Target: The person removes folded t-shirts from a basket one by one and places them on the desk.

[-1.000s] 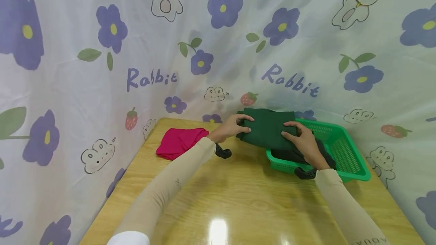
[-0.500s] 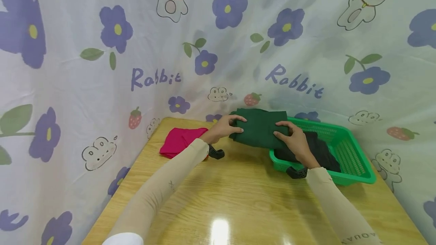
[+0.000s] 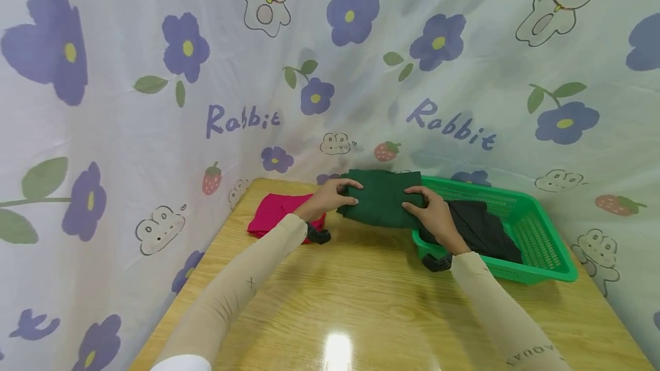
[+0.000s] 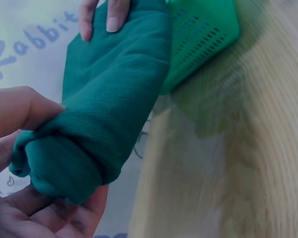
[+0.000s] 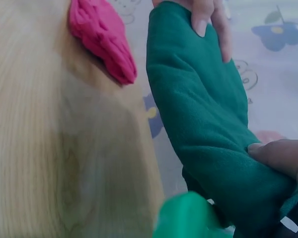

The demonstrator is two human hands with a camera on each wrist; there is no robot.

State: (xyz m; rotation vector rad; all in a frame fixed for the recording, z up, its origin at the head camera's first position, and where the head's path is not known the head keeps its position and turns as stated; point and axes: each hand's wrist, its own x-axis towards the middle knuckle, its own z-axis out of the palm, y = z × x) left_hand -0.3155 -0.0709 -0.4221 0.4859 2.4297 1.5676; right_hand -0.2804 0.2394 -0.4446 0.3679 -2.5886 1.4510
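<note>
In the head view, the left hand [image 3: 327, 198] and the right hand [image 3: 435, 217] are apart, with a folded green cloth [image 3: 382, 200] between them. Each hand pinches one end of it, and they hold it up over the wooden table [image 3: 319, 296]. A pink cloth [image 3: 273, 209] lies just left of the left hand. A green basket [image 3: 557, 271] sits under and to the right of the right hand, with a black cloth [image 3: 482, 229] in it. A white sheet [image 3: 247, 73] with purple flowers hangs behind both hands.

In the left wrist view, the left hand grips the near end of the green cloth, which has thick folds. The right hand is at the far end, with the green basket near it.

In the right wrist view, the right hand presses its thumb on the green cloth. The left hand holds the far end, and the pink cloth is near it
</note>
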